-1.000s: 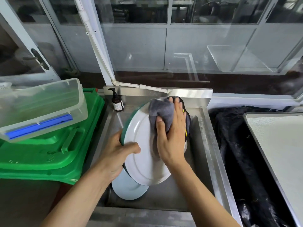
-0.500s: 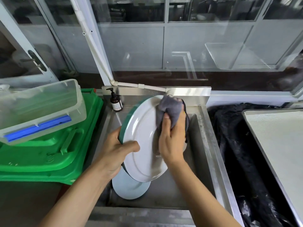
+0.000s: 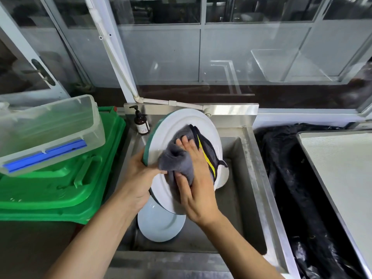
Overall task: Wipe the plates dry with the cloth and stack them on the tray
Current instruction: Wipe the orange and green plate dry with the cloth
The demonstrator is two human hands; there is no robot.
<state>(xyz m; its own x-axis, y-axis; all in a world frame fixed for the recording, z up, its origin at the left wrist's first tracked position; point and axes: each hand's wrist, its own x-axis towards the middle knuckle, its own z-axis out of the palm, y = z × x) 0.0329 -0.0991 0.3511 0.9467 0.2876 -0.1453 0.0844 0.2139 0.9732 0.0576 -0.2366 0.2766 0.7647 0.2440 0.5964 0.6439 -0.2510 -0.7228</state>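
A large white oval plate (image 3: pixel 173 125) with a green underside is tilted up over the steel sink (image 3: pixel 247 178). My left hand (image 3: pixel 138 178) grips its left rim, thumb on the white face. My right hand (image 3: pixel 198 184) presses a grey cloth (image 3: pixel 177 158) with a black and yellow edge against the plate's middle, fingers spread over it and thumb tucked into its folds. A smaller pale plate (image 3: pixel 159 224) lies in the sink under the big one, partly hidden. The metal tray (image 3: pixel 342 168) sits at the far right with nothing on it.
A brown pump bottle (image 3: pixel 141 122) stands at the sink's back left corner. Green plastic crates (image 3: pixel 60 178) with a clear lidded box (image 3: pixel 50 129) on top fill the left. Black plastic sheeting (image 3: pixel 291 178) lies between sink and tray. Glass panels rise behind.
My right hand has slid the cloth down from the plate's top edge toward its middle and left. The plate's top edge is now bare. My left hand keeps its grip.
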